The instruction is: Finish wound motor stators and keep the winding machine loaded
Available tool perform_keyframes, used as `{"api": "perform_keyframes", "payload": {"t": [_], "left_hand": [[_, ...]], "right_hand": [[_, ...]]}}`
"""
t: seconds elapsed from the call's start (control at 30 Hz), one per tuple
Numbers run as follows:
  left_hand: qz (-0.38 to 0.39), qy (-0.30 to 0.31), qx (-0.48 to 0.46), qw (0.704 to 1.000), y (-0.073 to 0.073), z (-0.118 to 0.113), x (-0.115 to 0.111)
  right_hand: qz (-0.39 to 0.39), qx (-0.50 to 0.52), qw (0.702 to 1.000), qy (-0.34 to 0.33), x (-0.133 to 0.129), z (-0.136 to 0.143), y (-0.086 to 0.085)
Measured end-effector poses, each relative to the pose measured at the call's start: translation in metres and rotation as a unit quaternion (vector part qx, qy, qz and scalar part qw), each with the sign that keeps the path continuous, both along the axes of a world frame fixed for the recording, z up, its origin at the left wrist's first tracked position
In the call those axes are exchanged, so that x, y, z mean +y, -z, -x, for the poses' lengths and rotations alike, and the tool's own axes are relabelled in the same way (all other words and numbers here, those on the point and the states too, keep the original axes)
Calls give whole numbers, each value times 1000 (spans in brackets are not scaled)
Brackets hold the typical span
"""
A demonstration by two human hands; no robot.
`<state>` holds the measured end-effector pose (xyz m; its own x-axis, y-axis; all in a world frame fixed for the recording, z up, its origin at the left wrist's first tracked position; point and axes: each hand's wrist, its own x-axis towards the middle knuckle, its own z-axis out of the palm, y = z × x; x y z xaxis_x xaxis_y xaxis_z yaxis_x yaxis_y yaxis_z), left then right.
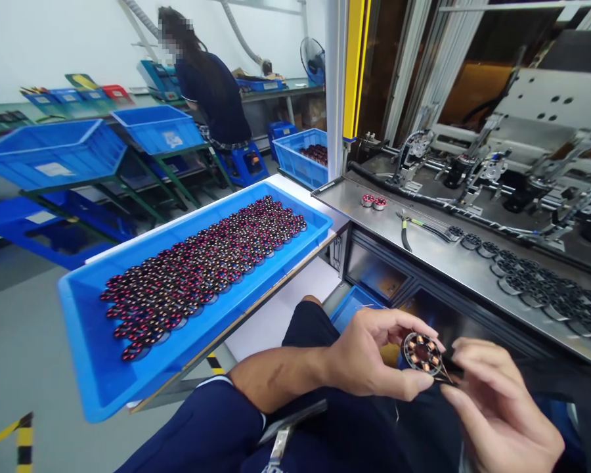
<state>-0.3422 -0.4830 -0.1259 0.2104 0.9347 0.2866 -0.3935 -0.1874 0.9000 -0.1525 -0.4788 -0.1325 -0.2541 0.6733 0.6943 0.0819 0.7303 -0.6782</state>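
My left hand (381,355) holds a round black motor stator (422,354) with copper windings between thumb and fingers, its face turned up toward the camera. Thin copper wires stick out at its lower right edge. Right beside it, my right hand (497,394) has thumb and fingers drawn together near those wire ends; what lies between its fingertips is too small to make out. Many similar stators with red and copper windings lie in rows in a blue tray (86,341) on the left.
On the metal bench (423,263) are two red stators (373,202), pliers (423,227) and several unwound black cores (542,282). A winding machine (492,164) stands behind. A seated person (217,92) works at the far table, near blue bins (54,151).
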Motion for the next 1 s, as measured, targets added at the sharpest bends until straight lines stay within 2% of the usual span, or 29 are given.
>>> {"api": "perform_keyframes", "payload": {"t": [0.1, 0.2, 0.3, 0.37, 0.43, 0.6, 0.67, 0.73, 0.87, 1.0], "left_hand": [[80, 84, -55, 992, -2, -1, -1], [137, 119, -82, 980, -4, -3, -2], [184, 141, -86, 969, -4, -3, -1], [206, 159, -93, 961, -3, -2, -1], [221, 169, -103, 955, -1, -1, 0], [235, 164, -131, 949, -1, -5, 1], [198, 141, -150, 958, -2, -9, -1], [124, 99, -148, 976, -3, -13, -2], [-36, -29, -96, 994, 1, -21, -2], [-96, -102, -65, 988, 8, -26, -2]], "right_hand": [[29, -28, 994, -99, 15, -10, -7], [1, -64, 981, -183, 28, -10, -20], [-33, -90, 972, -215, 34, -6, -30], [-59, -99, 971, -210, 34, -6, -32], [-90, -115, 975, -170, 30, -7, -32], [-175, -146, 973, 24, 7, -5, -25], [-181, -105, 972, 103, -4, 0, -20], [-169, -67, 967, 178, -12, 7, -12], [-131, -25, 973, 188, -18, 21, 2], [-39, 117, 971, 207, -17, 40, 4]]}}
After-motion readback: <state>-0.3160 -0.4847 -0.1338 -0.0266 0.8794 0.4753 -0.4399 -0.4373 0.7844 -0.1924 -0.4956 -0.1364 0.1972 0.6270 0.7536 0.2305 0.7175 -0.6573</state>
